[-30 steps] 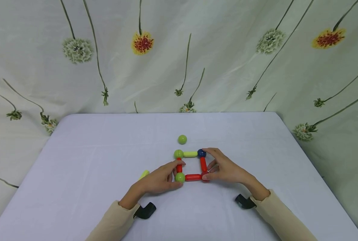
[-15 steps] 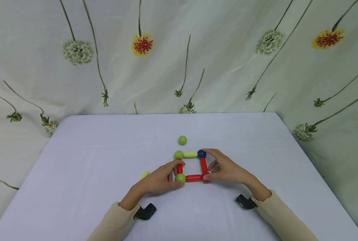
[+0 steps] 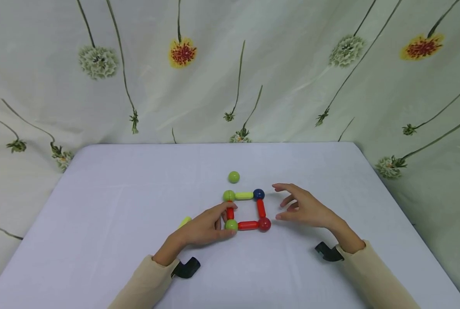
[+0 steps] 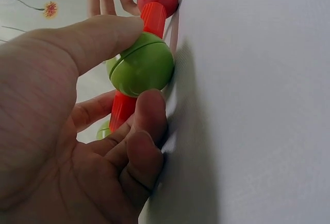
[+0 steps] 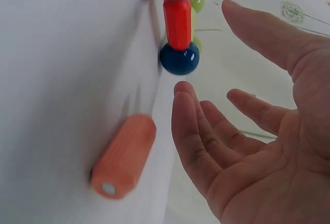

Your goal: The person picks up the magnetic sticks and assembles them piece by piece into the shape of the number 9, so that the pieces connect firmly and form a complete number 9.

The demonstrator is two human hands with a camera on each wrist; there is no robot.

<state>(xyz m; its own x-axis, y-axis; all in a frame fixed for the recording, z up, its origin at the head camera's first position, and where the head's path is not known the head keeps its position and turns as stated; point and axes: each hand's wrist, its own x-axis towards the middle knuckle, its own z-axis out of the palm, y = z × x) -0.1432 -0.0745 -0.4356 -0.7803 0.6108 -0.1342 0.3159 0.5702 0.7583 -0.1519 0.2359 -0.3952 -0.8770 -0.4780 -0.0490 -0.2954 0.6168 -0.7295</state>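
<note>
Left hand (image 3: pixel 204 229): at 7 o'clock of the square, thumb and fingers pinching the near green ball (image 3: pixel 231 225), apparently to keep that corner from sliding.
Square of rods and balls (image 3: pixel 247 210): flat on the white table (image 3: pixel 117 206), mid-table; green balls on its left corners, red ball (image 3: pixel 264 223) at the near right, blue ball (image 3: pixel 258 194) at the far right, red rods on three sides, yellow-green rod (image 3: pixel 244 196) on the far side.
Right hand (image 3: pixel 305 208): at 3 o'clock of the square, just clear of it, fingers spread and relaxed, holding nothing.
Orange rod (image 5: pixel 124 156): loose beside the right fingers, wrist view only.
Loose green ball (image 3: pixel 234 176): at 12 o'clock, just beyond the far side, within reach.
Backdrop: floral cloth (image 3: pixel 230 68).
</note>
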